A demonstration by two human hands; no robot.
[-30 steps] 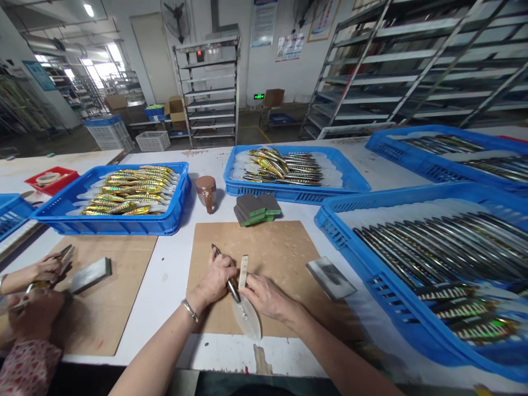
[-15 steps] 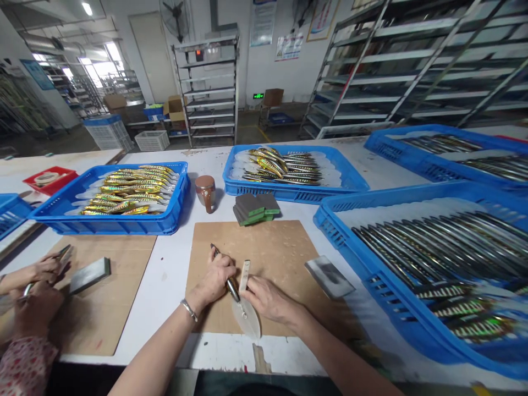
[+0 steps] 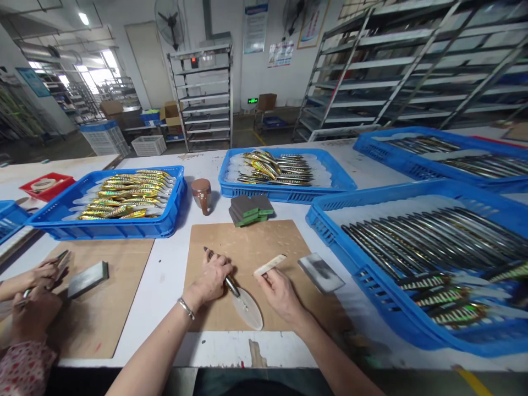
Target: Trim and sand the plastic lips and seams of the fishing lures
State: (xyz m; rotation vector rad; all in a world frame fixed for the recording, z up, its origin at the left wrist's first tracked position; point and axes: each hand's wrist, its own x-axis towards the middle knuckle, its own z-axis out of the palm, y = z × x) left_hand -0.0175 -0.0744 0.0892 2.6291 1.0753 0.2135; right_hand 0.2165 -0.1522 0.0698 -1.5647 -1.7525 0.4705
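Note:
On the brown cardboard sheet (image 3: 284, 236), my left hand (image 3: 212, 279) is wrapped around a dark fishing lure (image 3: 231, 286). The lure's clear, leaf-shaped lip (image 3: 248, 311) points toward me, with a small metal ring on it. My right hand (image 3: 280, 291) pinches a flat, pale strip (image 3: 270, 265), perhaps a wooden stick, between thumb and fingers. That strip is held apart from the lure, to its right. Right of my right hand lies a grey flat block (image 3: 320, 272) with a dark worn patch.
Blue trays of lures stand at the left (image 3: 165, 230), the back (image 3: 264, 192) and the right (image 3: 330, 220). Green-edged dark sanding pads (image 3: 249, 210) are stacked beside a brown-lidded cup (image 3: 201, 195). At far left, a co-worker's hands (image 3: 39, 286) work near another grey block (image 3: 88, 279).
My right hand has moved right, away from the lure's lip, and the pale strip has turned from upright to slanting. My left hand keeps its grip on the lure. The view has shifted slightly.

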